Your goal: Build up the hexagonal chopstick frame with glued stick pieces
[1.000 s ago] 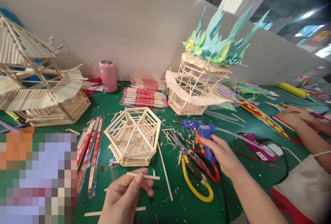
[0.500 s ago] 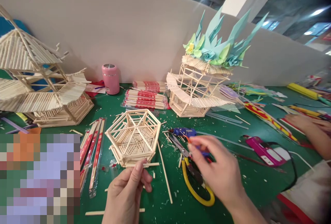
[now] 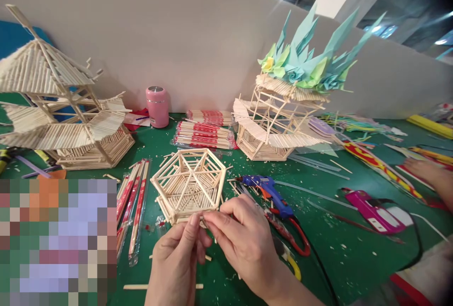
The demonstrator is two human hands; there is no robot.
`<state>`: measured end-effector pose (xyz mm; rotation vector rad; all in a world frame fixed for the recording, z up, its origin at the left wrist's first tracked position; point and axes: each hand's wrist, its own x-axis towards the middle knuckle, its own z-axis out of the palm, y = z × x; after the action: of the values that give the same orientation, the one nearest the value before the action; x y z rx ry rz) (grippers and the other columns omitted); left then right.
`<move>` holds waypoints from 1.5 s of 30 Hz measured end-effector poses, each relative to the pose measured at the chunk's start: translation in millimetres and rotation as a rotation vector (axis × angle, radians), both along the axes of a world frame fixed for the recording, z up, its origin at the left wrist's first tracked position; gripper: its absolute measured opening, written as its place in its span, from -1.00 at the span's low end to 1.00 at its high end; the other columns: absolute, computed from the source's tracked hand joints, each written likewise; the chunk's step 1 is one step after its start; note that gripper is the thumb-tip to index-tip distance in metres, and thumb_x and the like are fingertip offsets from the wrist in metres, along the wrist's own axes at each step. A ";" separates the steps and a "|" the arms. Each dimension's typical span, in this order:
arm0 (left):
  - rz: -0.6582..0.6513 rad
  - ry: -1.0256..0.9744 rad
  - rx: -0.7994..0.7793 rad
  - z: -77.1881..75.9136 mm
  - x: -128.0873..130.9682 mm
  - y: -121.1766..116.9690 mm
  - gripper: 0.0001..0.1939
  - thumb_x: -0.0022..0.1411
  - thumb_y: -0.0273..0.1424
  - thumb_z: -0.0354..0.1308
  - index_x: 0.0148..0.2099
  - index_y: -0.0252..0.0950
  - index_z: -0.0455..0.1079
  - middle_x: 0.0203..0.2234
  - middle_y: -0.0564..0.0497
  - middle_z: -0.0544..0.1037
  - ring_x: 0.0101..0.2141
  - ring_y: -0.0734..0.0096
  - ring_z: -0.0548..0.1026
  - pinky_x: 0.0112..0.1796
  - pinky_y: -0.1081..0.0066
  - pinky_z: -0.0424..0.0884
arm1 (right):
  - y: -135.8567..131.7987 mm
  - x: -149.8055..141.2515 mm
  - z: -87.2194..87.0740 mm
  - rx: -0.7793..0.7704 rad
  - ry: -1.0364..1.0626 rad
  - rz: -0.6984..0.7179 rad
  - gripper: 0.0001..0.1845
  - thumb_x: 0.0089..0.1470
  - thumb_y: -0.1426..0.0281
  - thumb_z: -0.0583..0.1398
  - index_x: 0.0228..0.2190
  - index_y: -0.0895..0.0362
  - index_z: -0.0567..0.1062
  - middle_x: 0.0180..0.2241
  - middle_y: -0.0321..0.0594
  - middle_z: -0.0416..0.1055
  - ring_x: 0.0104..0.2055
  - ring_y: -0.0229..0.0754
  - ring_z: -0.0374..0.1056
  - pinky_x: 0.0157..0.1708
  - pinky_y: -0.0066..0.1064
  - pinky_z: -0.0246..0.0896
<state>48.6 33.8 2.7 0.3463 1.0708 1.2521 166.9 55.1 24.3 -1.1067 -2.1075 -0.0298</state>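
Note:
My left hand (image 3: pixel 177 259) is closed in a pinch on a short wooden stick, which the fingers now mostly hide. My right hand (image 3: pixel 244 244) meets it, thumb and forefinger pinched at the stick's right end. Just beyond the fingertips stands a hexagonal frame of wooden sticks (image 3: pixel 191 174), with spokes crossing its top and a slatted floor below. A blue glue gun (image 3: pixel 265 186) lies to its right. Yellow-handled scissors (image 3: pixel 293 266) are partly covered by my right hand and forearm.
Stick pavilions stand at left (image 3: pixel 88 131) and right (image 3: pixel 269 131), the latter topped with paper leaves. A pink flask (image 3: pixel 157 108), packs of chopsticks (image 3: pixel 203 134) and a magenta device (image 3: pixel 377 211) lie around. Another person's hand (image 3: pixel 430 171) is at far right.
My right hand has moved left from above the glue gun to my left hand, where its fingers pinch the stick. The glue gun is now uncovered. The view has shifted slightly left.

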 end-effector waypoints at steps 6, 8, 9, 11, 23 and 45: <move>-0.069 0.000 0.005 -5.9 -5.9 -3.5 -0.67 -0.17 -0.15 0.37 -0.53 -0.33 0.47 -0.71 0.11 0.38 -0.63 0.64 0.26 -0.52 0.59 0.23 | 4.4 -0.8 1.3 -0.027 0.009 0.001 -0.82 0.09 0.54 0.15 -0.44 0.17 0.56 -0.57 -0.23 0.33 -0.49 -0.22 0.18 -0.52 -0.42 0.13; -0.078 0.002 -0.003 -10.2 -8.9 -6.6 -0.70 -0.15 -0.18 0.37 -0.48 -0.32 0.48 -0.71 0.13 0.37 -0.62 0.63 0.27 -0.52 0.59 0.24 | 5.4 -1.4 1.2 -0.034 0.007 0.002 -0.83 0.07 0.56 0.16 -0.46 0.18 0.55 -0.57 -0.22 0.33 -0.49 -0.22 0.18 -0.52 -0.42 0.13; -0.077 0.010 -0.009 -12.2 -10.5 -8.3 -0.71 -0.13 -0.19 0.36 -0.46 -0.31 0.49 -0.71 0.14 0.37 -0.62 0.63 0.27 -0.52 0.60 0.24 | 5.8 -1.8 1.2 -0.040 0.005 0.001 -0.83 0.07 0.56 0.16 -0.46 0.19 0.54 -0.57 -0.22 0.33 -0.48 -0.22 0.18 -0.52 -0.42 0.13; -0.068 0.068 -0.019 -14.9 -14.1 -11.6 -0.72 -0.12 -0.19 0.36 -0.44 -0.31 0.49 -0.72 0.14 0.36 -0.62 0.64 0.27 -0.53 0.62 0.23 | 6.2 -2.6 1.3 -0.044 0.002 0.000 -0.82 0.07 0.57 0.15 -0.48 0.19 0.54 -0.57 -0.22 0.32 -0.49 -0.23 0.17 -0.52 -0.42 0.12; 0.099 0.940 0.580 -8.2 -45.6 -16.3 -0.94 0.05 -0.41 0.22 -0.35 -0.14 0.46 -0.51 0.15 0.52 -0.51 0.52 0.46 -0.46 0.59 0.42 | 8.0 -2.2 1.2 -0.088 0.000 0.023 -0.82 0.07 0.59 0.15 -0.47 0.22 0.54 -0.56 -0.20 0.31 -0.46 -0.22 0.16 -0.50 -0.41 0.10; -0.084 1.582 0.991 1.5 -71.3 19.6 -0.78 0.23 -0.43 0.04 -0.05 -0.28 0.28 -0.21 -0.04 0.35 -0.22 0.36 0.39 -0.24 0.39 0.36 | 10.3 -2.5 3.0 -0.124 -0.008 0.032 -0.81 0.10 0.54 0.14 -0.45 0.21 0.55 -0.53 -0.20 0.32 -0.45 -0.21 0.17 -0.48 -0.39 0.08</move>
<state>-22.8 53.4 4.3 2.3782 1.5236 1.2460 164.4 65.5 27.3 -1.1471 -2.1578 0.1136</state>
